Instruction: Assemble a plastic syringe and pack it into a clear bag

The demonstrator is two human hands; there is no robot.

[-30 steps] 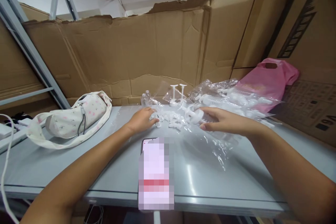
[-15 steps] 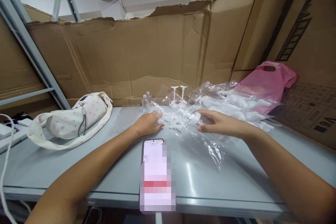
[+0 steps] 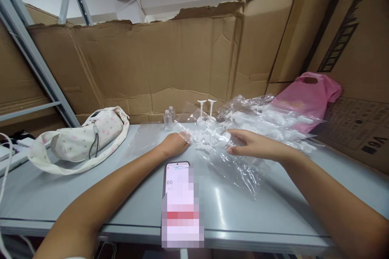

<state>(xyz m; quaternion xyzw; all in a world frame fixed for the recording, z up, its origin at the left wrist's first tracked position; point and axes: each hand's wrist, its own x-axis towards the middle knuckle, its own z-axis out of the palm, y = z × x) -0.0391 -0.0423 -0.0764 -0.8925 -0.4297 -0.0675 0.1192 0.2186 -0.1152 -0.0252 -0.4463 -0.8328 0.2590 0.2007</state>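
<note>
My left hand (image 3: 177, 144) rests on the table with its fingers curled together at the left edge of a clear plastic bag (image 3: 234, 174). What its fingertips hold, if anything, is hidden. Small white plastic pieces (image 3: 203, 141) lie just to its right. My right hand (image 3: 251, 142) reaches in from the right, thumb and fingers apart, beside the clear bag and a round white plastic part (image 3: 224, 137). Two white plunger-like parts (image 3: 201, 109) stand upright behind the pieces.
A phone (image 3: 179, 194) lies at the front edge. Two small clear bottles (image 3: 167, 119) stand at the back. Bagged white parts (image 3: 267, 119) and a pink bag (image 3: 306, 97) are on the right. A patterned fabric bag (image 3: 82, 141) sits left. Cardboard (image 3: 167, 60) lines the back.
My left hand has shifted slightly right, and its thumb has drawn in against the fingers. My right hand has hardly moved.
</note>
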